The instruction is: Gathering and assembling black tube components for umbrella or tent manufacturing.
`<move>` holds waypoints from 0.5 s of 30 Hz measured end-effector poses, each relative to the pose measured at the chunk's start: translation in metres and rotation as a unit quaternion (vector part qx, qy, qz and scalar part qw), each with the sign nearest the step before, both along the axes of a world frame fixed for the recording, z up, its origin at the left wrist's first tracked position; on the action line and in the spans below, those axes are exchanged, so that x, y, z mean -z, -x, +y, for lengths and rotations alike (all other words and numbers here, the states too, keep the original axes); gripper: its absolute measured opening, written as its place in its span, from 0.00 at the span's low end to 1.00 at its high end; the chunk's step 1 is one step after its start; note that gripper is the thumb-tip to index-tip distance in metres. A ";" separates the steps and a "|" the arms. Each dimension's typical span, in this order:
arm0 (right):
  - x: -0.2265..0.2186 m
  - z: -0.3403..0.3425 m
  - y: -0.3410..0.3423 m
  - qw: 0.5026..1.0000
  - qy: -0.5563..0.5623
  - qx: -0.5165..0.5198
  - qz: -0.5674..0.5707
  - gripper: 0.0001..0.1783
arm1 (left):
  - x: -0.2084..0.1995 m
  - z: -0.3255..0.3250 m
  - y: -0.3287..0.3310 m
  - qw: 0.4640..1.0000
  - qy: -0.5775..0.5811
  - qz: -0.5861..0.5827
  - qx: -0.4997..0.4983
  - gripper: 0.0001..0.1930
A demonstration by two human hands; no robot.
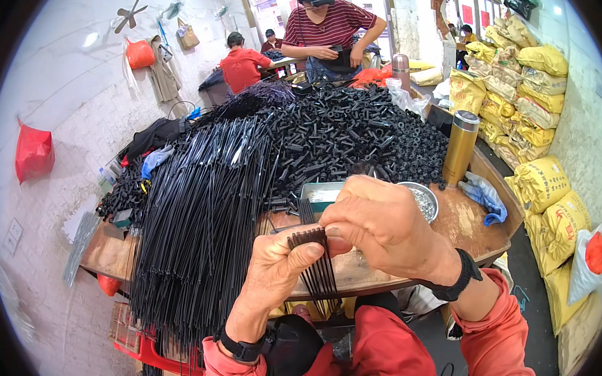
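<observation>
My left hand [279,264] is closed around several thin black rods [320,275], lined up side by side. The rods fan downward past the table's front edge. My right hand [380,224] meets it at the rods' upper end, thumb and fingers pinched together. What that pinch holds is hidden behind the fingers. Just beyond my hands are a small greenish tray [320,193], partly covered, and a round metal bowl [424,201] of small shiny pieces. A thick pile of long black rods [199,223] lies left of my left hand, hanging over the edge.
A large heap of short black tubular parts [346,132] covers the wooden table [460,229]. A gold flask [460,148] and a blue-white glove [484,198] sit at right. Yellow sacks [539,123] line the right wall. Across the table stands a person in a striped shirt [333,26].
</observation>
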State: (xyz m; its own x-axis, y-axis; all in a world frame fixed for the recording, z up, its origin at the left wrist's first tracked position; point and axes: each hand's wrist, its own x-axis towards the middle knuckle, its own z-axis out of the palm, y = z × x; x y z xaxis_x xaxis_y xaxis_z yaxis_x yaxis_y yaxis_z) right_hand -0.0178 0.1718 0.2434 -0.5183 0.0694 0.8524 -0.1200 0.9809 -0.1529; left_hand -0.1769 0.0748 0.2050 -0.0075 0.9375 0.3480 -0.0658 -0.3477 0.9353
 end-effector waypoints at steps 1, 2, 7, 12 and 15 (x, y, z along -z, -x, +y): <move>0.003 0.001 0.001 0.998 0.049 -0.029 -0.005 0.05 | 0.000 0.000 0.001 1.000 0.000 -0.001 -0.002 0.17; 0.004 0.002 0.001 0.993 0.098 -0.058 -0.010 0.05 | -0.001 -0.001 0.001 1.000 0.002 0.007 0.001 0.17; 0.003 0.002 0.004 0.988 0.125 -0.086 -0.012 0.05 | -0.004 -0.002 0.002 0.999 -0.010 0.035 0.006 0.16; 0.004 -0.003 0.009 0.983 0.162 -0.091 -0.003 0.04 | 0.000 -0.001 0.008 0.999 -0.024 0.044 0.016 0.16; 0.002 -0.002 0.006 0.992 0.103 -0.070 0.002 0.05 | -0.001 -0.001 0.008 0.996 -0.028 0.079 0.013 0.17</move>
State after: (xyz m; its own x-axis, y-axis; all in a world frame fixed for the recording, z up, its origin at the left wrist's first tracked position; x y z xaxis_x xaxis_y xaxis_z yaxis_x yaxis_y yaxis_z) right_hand -0.0235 0.1701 0.2409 -0.5323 0.1690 0.8295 -0.2545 0.9025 -0.3473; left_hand -0.1845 0.0737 0.2063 0.0749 0.9154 0.3954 0.0714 -0.4005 0.9135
